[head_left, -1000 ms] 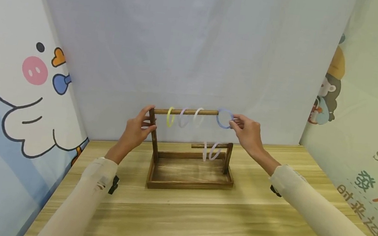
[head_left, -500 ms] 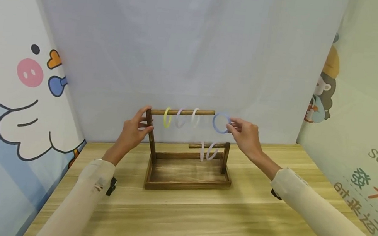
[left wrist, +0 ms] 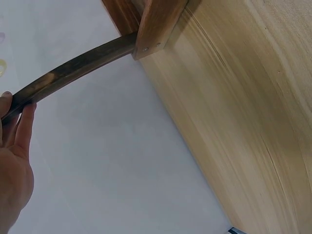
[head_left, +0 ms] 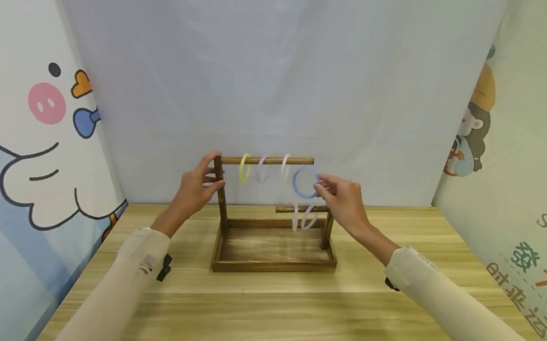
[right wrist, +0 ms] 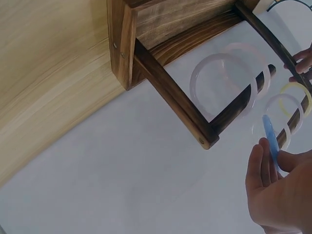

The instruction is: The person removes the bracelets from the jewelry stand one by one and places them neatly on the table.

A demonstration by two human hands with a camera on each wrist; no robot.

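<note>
A wooden stand has a tray base (head_left: 272, 271), a tall left post (head_left: 223, 205) with an upper rod (head_left: 300, 162), and a short right post with a lower rod (head_left: 284, 210). My left hand (head_left: 195, 188) grips the top of the tall post between thumb and fingers. With thumb and fingertips my right hand (head_left: 344, 202) pinches a blue ring (head_left: 294, 181), seen edge-on in the right wrist view. This ring is off the rods, just below the upper rod's free end. A yellow ring (head_left: 241, 168), a lilac ring (head_left: 258, 172) and a white ring (head_left: 283, 168) hang on the upper rod.
Two pale pinkish rings, one a narrow ring (head_left: 295, 218) and one a wider ring (head_left: 304, 220), hang on the lower rod. The stand is on a wood-grain table (head_left: 247, 314) with a pale curtain (head_left: 285, 70) behind it. Printed cartoon panels flank both sides.
The blue ring has come away from the upper rod's tip, then moved left and down in my right hand. My left hand keeps its grip on the post.
</note>
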